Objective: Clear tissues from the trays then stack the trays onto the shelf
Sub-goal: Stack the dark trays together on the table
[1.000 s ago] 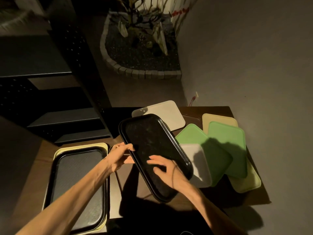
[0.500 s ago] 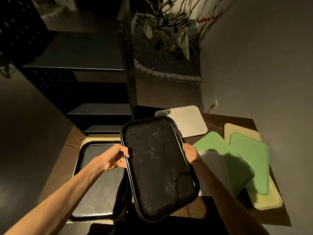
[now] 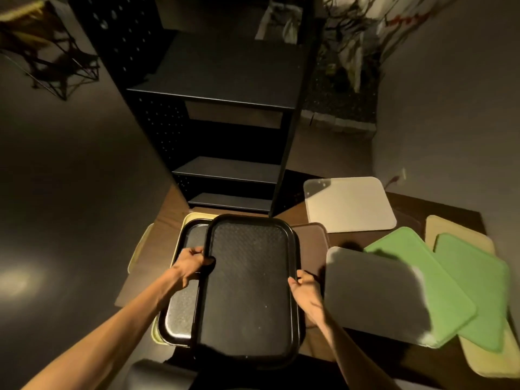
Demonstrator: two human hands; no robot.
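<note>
Dimly lit, the brown table (image 3: 439, 205) carries overlapping green, cream and grey trays. Both hands clamp one black tray (image 3: 249, 288) by its long edges, left hand (image 3: 194, 261) and right hand (image 3: 305, 288), above another black tray (image 3: 180, 313) on the table. Just beyond stands the dark shelf (image 3: 225, 108), with bare floor to its left.

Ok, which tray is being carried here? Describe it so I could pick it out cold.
Start at the dark shelf unit behind the wooden table. Just in front of it, the left hand and right hand grip the long sides of a black tray. It overlaps another black tray lying on a yellow one; no other tray is in hand.
</note>
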